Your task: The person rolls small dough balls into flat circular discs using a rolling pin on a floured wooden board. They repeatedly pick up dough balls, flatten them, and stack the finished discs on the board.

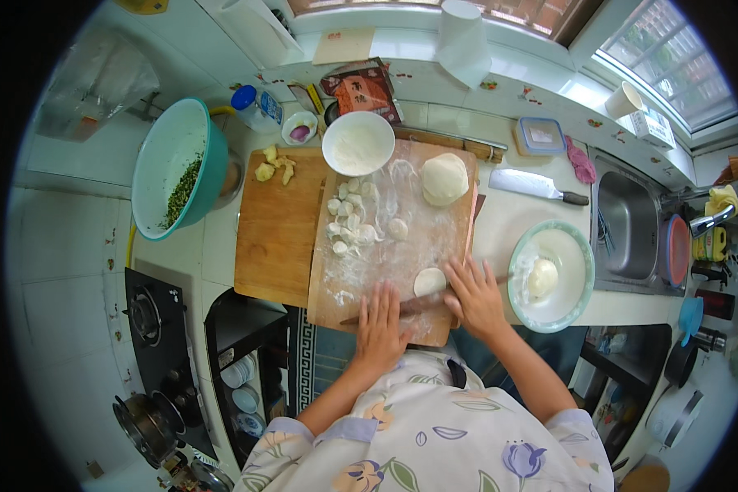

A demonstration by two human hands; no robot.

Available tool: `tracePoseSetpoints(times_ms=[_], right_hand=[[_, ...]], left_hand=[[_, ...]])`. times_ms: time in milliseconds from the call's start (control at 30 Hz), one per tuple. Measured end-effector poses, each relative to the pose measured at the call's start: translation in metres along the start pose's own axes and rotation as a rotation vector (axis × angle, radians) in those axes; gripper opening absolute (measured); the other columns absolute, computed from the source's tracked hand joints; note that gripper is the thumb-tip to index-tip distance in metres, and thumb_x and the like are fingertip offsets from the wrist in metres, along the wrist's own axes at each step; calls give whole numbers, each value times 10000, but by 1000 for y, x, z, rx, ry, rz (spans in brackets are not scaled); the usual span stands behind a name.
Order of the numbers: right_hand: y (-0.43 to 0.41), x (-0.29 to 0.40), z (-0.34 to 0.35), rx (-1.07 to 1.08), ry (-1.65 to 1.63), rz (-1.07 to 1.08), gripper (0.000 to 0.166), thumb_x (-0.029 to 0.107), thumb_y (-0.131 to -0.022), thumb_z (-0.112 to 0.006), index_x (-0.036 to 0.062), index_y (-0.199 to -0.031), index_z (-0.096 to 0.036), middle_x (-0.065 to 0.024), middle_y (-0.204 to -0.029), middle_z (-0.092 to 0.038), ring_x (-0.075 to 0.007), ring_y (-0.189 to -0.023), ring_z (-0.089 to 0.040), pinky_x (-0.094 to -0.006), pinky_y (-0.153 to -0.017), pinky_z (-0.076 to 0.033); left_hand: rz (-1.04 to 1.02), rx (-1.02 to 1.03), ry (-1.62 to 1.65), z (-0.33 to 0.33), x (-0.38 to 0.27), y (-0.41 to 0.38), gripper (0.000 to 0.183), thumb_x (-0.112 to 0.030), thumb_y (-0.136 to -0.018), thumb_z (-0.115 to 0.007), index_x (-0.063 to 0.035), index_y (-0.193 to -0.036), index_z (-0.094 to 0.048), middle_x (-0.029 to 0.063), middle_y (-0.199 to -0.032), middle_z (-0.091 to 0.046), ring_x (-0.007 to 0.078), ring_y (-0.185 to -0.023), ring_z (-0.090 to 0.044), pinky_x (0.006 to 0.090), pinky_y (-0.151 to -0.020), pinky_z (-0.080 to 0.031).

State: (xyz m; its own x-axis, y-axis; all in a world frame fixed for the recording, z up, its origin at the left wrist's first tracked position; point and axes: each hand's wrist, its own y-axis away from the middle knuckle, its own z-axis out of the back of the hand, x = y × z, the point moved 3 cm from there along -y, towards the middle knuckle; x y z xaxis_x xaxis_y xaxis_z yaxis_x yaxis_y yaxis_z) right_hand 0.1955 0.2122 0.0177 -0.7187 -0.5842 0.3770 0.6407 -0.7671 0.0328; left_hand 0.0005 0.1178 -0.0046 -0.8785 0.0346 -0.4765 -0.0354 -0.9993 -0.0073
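Observation:
My left hand (380,332) lies flat across the left part of a thin wooden rolling pin (423,303), its fingers stretched forward past it. Over the pin's right part rests my right hand (478,301), fingers spread and straight. A flattened dough round (430,282) sits just beyond the pin, between both hands. Beneath is a floured wooden board (369,307). Several small cut dough pieces (347,212) cluster on its left half. One dough piece (398,229) lies apart near the middle, and a large dough lump (445,179) is at the back right.
A white bowl of flour (358,144) stands at the back edge. Peeled ginger (275,163) lies on another board (277,246). A teal basin (216,166) holds chopped green filling (184,192). Rightward are a cleaver (535,186), a bowl (581,307) with dough (542,280), and a sink (627,215).

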Motion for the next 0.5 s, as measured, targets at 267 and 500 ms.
tracePoseSetpoints(times_ms=[267, 500], right_hand=[[5, -6, -8, -129, 68, -28, 550, 327, -935, -599, 104, -1430, -507, -98, -1527, -448, -324, -1416, -396, -568, -1145, -282], [-5, -13, -5, -231, 141, -182, 561, 316, -931, -604, 105, -1439, -494, -97, -1532, -438, -315, -1429, -375, -541, -1161, -260]], left_hand=[[24, 101, -49, 19, -8, -1, 804, -447, -971, -521, 72, -1522, -248, 265, -1599, -234, 411, -1499, -189, 565, -1209, -103], [130, -54, -105, 25, 2, -24, 807, -442, -963, -532, 69, -1522, -252, 268, -1601, -227, 420, -1499, -183, 567, -1207, -95]])
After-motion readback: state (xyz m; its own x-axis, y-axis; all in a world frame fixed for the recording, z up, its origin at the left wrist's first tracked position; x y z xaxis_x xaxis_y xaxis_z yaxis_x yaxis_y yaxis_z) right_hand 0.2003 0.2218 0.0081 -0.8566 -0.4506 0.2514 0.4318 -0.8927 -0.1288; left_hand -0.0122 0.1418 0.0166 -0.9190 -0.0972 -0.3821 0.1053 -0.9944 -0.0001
